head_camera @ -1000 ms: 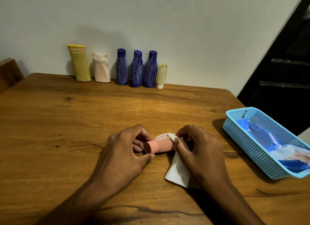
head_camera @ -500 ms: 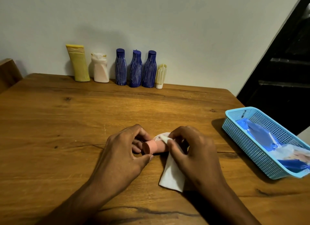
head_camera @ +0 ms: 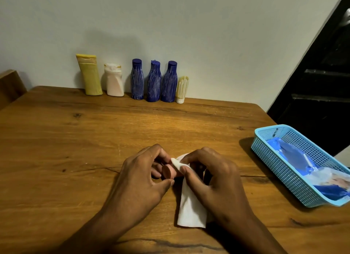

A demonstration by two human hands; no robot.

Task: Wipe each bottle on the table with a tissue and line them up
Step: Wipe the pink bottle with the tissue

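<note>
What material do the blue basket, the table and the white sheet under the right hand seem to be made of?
Blue basket: likely moulded plastic, from its even colour and regular mesh walls.
Table: wood with a smooth, faintly glossy finish, showing grain, knots and dark cracks.
White sheet: probably tissue paper, thin, matte and limp. It drapes from the right hand over the pink bottle.

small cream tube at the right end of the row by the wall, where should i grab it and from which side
Pinch the cream tube around its ribbed middle, coming from the front right. It stands upright on its white cap with a blue bottle close on its left and the wall behind, so those sides look blocked.
</note>
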